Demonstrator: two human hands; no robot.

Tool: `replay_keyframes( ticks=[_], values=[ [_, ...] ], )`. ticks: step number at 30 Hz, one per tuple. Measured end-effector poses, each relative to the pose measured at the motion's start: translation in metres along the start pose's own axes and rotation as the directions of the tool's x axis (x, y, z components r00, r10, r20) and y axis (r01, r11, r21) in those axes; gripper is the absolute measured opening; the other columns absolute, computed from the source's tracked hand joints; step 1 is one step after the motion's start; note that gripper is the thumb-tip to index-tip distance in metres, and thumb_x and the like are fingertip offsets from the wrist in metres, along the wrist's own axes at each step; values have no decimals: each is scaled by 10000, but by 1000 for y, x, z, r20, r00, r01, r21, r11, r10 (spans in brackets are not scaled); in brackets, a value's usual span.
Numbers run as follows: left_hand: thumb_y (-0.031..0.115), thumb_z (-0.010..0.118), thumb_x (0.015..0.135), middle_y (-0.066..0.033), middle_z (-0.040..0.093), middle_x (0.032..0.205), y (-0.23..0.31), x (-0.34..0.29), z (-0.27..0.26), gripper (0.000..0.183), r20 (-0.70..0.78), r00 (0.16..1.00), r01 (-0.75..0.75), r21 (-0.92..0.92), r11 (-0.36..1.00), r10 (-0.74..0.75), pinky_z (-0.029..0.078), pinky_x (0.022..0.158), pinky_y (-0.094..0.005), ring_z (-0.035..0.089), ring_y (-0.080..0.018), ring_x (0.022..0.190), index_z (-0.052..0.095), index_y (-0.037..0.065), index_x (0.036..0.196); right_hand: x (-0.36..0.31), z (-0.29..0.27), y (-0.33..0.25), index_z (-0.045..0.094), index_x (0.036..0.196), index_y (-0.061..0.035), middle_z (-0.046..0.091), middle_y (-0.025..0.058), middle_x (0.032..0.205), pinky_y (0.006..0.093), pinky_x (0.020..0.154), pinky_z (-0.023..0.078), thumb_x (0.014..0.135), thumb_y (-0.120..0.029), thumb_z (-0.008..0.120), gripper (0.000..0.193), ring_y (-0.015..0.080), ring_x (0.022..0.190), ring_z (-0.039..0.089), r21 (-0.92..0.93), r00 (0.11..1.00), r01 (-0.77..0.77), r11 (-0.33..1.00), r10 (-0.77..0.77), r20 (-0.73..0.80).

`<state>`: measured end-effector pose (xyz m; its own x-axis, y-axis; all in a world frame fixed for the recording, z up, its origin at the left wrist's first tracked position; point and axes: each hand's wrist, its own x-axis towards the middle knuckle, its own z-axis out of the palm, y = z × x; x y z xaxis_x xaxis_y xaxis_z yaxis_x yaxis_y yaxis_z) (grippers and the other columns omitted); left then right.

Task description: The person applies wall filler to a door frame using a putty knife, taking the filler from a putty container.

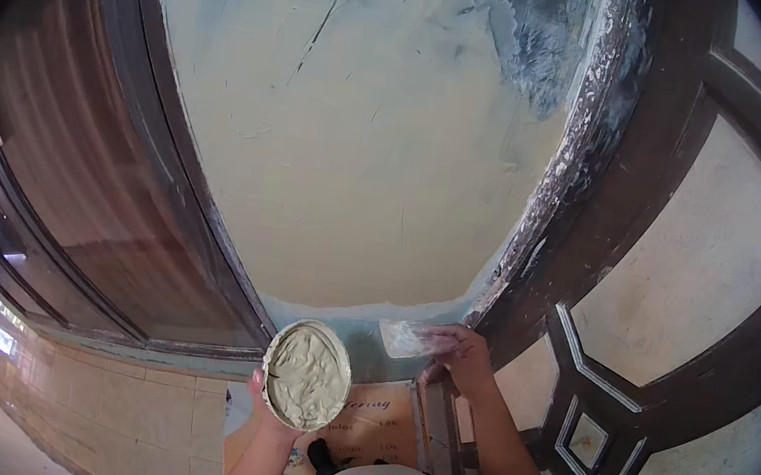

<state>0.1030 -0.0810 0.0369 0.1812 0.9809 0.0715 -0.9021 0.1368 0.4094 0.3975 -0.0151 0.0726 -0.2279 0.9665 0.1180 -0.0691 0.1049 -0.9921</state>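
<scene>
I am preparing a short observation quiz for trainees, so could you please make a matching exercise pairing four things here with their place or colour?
1. Tub of paste
2. Pale spreader
3. Printed sheet
4. Coated panel

A. Orange-tan with dark lettering
B. In the right hand
C. Mostly beige, dark patch upper right
D. In the left hand

Pairs: 1-D; 2-B; 3-A; 4-C

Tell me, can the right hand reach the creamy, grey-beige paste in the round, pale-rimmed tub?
Probably yes: the left hand holds the open tub nearby, the paste lies uncovered, and nothing seems to block the right hand.
</scene>
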Motion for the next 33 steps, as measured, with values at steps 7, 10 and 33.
replay_keyframes(
  ticks=[7, 10, 33],
  values=[
    [705, 655, 713, -178, 445, 1419, -17, -5, 12, 1009, 89, 994, -63, 70, 996, 56, 574, 738, -647, 556, -419, 1179, 327, 134, 1477, -21, -2, -11, 714, 1000, 2, 597, -32, 739, 264, 647, 447, 925, -290, 684, 303, 111, 681, 536, -251, 996, 35, 967, -55, -73],
    [702, 655, 714, -176, 424, 1438, -21, -9, 14, 1025, 104, 993, -65, 91, 994, 55, 559, 774, -661, 525, -416, 1222, 301, 135, 1491, -22, 0, -16, 715, 1003, -4, 549, -12, 682, 282, 611, 418, 931, -330, 666, 337, 112, 644, 486, -210, 988, 145, 967, -151, -12],
    [709, 602, 741, -156, 452, 1421, -39, -14, 39, 998, 14, 993, -119, 242, 963, 119, 461, 1047, -484, 504, -327, 1266, 342, 85, 1474, -34, 20, -70, 600, 975, 11, 570, 150, 745, 317, 609, 447, 906, -163, 648, 194, 160, 634, 501, -465, 971, 228, 856, -164, 175]
  ],
)
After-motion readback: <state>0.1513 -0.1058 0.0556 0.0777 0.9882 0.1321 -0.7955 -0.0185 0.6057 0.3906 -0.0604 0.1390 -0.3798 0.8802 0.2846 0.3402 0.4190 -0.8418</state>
